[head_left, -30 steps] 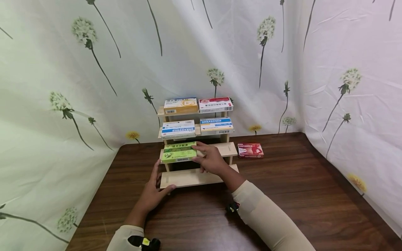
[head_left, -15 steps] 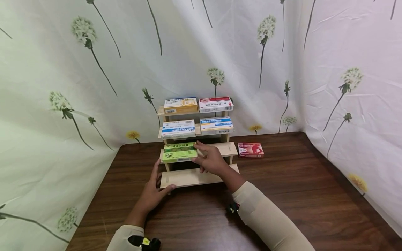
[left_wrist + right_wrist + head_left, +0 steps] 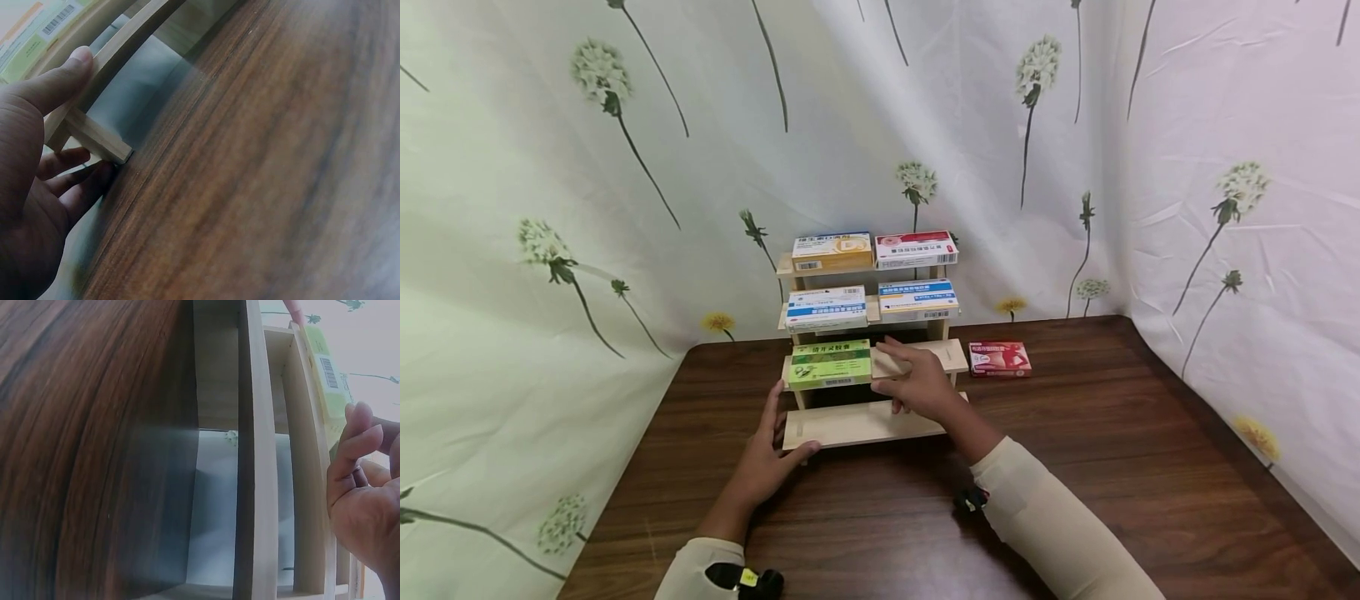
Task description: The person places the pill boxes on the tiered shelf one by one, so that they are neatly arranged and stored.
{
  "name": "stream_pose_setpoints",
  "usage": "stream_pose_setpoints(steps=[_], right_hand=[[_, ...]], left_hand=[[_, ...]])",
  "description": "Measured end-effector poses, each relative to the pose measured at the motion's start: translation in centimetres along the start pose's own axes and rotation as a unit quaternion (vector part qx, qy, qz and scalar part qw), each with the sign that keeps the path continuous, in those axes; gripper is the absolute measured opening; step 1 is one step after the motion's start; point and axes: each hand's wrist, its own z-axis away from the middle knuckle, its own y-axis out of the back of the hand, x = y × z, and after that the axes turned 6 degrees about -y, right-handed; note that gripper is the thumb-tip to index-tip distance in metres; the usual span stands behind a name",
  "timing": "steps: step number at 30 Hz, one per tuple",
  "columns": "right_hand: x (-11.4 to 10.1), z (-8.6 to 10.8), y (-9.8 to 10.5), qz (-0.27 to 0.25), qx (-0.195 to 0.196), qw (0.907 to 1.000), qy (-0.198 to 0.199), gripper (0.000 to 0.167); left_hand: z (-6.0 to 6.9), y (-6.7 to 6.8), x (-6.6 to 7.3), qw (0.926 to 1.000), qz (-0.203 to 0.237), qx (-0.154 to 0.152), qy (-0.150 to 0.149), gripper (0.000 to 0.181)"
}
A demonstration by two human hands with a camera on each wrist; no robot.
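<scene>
A light wooden tiered display rack [image 3: 861, 423] stands on the table. On the left of its second step from the bottom lies a green medicine box [image 3: 830, 364], printed side up. My left hand [image 3: 765, 457] grips the rack's left end; in the left wrist view the thumb [image 3: 70, 75] lies on the front edge and the other fingers reach round the side. Just right of the green box, my right hand [image 3: 922, 385] is held over the same step with nothing in it. Its fingertips are a little apart from the box.
On the top step lie an orange-and-white box [image 3: 831, 252] and a red-and-white box [image 3: 915, 249]. Two blue-and-white boxes [image 3: 826, 308] lie one step lower. A red medicine box [image 3: 1000, 359] sits on the brown table [image 3: 865, 525], right of the rack. Flower-print cloth [image 3: 850, 125] hangs behind.
My right hand has let go of the green medicine box and moved slightly to the right. The box stays on its step. My left hand has not moved.
</scene>
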Motion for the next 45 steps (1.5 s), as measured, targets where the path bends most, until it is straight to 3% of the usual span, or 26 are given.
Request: stream_pose_setpoints(steps=[17,33,45], right_hand=[[0.4,1.3,2.4,0.004,-0.003,0.9998,0.021,0.070],[1.0,3.0,5.6,0.015,0.012,0.9998,-0.002,0.071],[1.6,4.4,7.7,0.050,0.022,0.9979,0.035,0.064]], left_hand=[[0.0,0.0,0.1,0.9999,-0.009,-0.001,0.011,0.118],[0.0,0.1,0.1,1.0000,-0.004,-0.001,0.006,0.118],[0.1,0.0,0.0,1.0000,-0.005,0.002,0.000,0.117]])
